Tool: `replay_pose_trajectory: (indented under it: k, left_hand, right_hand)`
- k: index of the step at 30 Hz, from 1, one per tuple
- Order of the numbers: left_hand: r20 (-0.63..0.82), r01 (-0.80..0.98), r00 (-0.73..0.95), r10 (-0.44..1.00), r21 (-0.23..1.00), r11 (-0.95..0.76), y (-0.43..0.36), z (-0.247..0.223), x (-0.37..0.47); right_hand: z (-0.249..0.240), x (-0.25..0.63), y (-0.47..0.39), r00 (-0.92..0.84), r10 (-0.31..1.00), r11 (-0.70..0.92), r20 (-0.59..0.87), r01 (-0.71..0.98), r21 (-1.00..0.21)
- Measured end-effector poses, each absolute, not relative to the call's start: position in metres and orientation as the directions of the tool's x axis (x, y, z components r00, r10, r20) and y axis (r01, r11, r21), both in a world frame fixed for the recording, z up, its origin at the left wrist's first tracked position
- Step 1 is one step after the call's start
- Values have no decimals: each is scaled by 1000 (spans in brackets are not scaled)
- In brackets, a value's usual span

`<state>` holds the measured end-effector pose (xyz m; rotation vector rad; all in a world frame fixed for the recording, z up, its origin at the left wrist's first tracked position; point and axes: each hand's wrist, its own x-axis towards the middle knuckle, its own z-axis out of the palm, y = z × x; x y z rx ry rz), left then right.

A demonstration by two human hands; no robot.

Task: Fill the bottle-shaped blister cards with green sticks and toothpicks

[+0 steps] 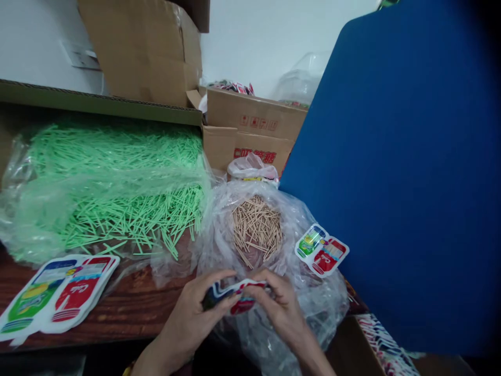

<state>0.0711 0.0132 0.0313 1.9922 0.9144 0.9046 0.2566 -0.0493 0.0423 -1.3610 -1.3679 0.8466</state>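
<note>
My left hand and my right hand both grip one printed packet, its top edge bent open between them. Just beyond the hands, a clear plastic bag holds a heap of short tan sticks. To the right on the bag lies a flat packet printed with a green and a red can. At the far left of the wooden table is a stack of similar packets. Whether anything is inside the held packet cannot be seen.
A large cardboard box with bright green sticks in plastic fills the left. Behind stand another carton and a tall box. A big blue panel blocks the right side. Printed packets fill a low box.
</note>
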Motion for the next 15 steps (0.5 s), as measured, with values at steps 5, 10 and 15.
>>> replay_pose_trajectory:
  k: [5,10,15]
  left_hand:
    - [131,329,466,875,892,-309,22,15,59]
    - [66,302,386,920,933,-193,27,3,29]
    - [23,332,301,953,935,-127,35,-1,-15]
  right_hand:
    - [72,331,-52,349,918,16,187,440,-898]
    - [75,407,-38,585,750,-140,308,596,-790]
    - [44,456,-27,628,706,-206,328,625,-753]
